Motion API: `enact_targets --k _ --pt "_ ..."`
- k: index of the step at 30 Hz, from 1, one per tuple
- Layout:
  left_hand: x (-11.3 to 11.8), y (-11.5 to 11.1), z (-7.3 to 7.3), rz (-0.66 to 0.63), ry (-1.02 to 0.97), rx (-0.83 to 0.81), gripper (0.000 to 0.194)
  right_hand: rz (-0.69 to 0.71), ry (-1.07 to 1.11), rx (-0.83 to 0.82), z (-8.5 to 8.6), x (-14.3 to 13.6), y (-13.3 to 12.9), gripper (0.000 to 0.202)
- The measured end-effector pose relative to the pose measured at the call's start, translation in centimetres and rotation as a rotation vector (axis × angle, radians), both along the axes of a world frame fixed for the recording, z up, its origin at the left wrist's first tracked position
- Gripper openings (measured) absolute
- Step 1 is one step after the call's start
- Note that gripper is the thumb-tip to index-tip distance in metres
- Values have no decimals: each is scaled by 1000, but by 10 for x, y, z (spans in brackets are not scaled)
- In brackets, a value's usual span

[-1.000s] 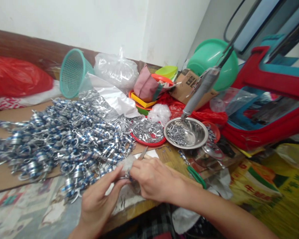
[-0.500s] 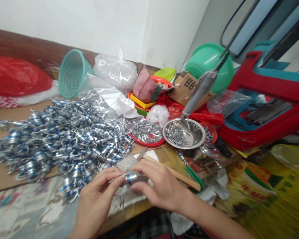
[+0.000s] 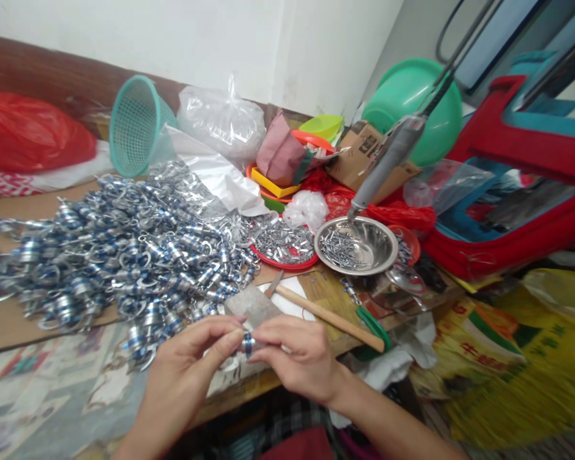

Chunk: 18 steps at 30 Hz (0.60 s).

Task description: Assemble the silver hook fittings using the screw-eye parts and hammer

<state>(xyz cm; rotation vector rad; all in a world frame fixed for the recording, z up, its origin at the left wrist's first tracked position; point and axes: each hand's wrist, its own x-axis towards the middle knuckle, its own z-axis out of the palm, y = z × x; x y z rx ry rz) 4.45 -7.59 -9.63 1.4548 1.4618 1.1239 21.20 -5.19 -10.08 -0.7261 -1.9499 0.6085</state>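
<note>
A small silver metal fitting with blue bands [image 3: 248, 344] is pinched between both hands above the table's front edge. My left hand [image 3: 191, 358] grips its left end between thumb and fingers. On its other end are the closed thumb and fingertips of my right hand [image 3: 299, 358]. Fingers hide both ends of the fitting. Just beyond the hands lies a flat grey block [image 3: 253, 306]. To the left spreads a big heap of similar silver and blue fittings [image 3: 144, 262], many with rings or hooks.
A wooden-handled hammer [image 3: 333, 318] lies right of the block. Behind it stand a red tray of small metal pieces [image 3: 294, 266] and a steel bowl of pins or screws [image 3: 388, 255]. A grey powered hand tool [image 3: 390, 160] hangs over the bowl. Yellow sacks [image 3: 512, 370] fill the right.
The right hand has shifted left along the fitting, now covering more of it. Both hands are closer together. The view has tilted slightly down, revealing more of the grey block.
</note>
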Motion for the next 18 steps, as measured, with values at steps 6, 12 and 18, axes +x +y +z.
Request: enact_targets --k 6,12,18 --pt "3 0 -1 -33 30 -62 17 -33 -43 -102 -4 3 -9 15" --pt "2 1 -10 -27 -107 -127 19 -76 -43 -261 0 2 -9 13" --pt "12 -5 -24 100 -380 -240 38 -190 -1 -637 -14 -2 -10 17"
